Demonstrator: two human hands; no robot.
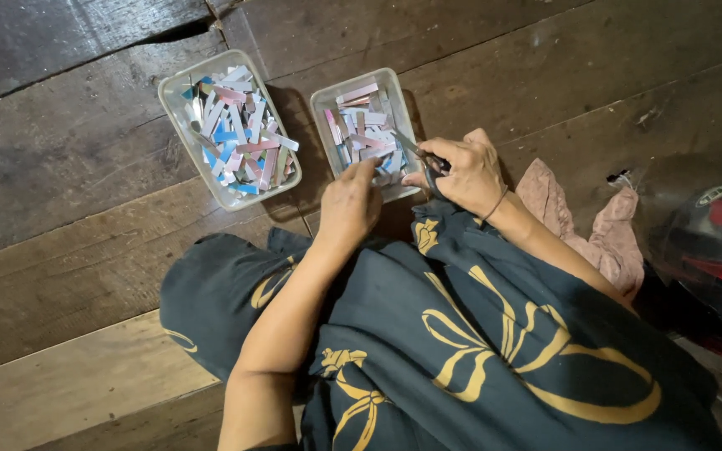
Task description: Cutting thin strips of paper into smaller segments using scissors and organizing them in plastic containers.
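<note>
Floor (68,150): dark, worn wooden planks with cracks and gaps between boards, a paler plank running along the lower left.

Left tray (179,98): clear plastic, rectangular with rounded corners, sitting tilted on the planks. It is holding a loose heap of thin flat strips (240,134), glossy, in pink, blue, silver and white, lying crosswise over one another.

Right tray (321,102): the same clear plastic kind, just beside the first. It is carrying shorter cut pieces (365,125), mostly pink and silver, packed more evenly.

Left hand (348,205): reaching over the near edge of the right tray, fingertips lying on the pieces; whether its grip is pinching one cannot be told.

Right hand (461,171): resting at the right tray's near right corner, grip closed around scissors (421,152), whose slim metal blades are pointing in over the pieces. A thin dark band is circling the wrist.

Garment (478,334): dark soft cloth with yellow looping print, covering the lap.

Cloth (603,238): crumpled, dusty pink, lying on the floor to the right of the lap.

Helmet (712,250): glossy, red and black, rounded, sitting at the right edge.
</note>
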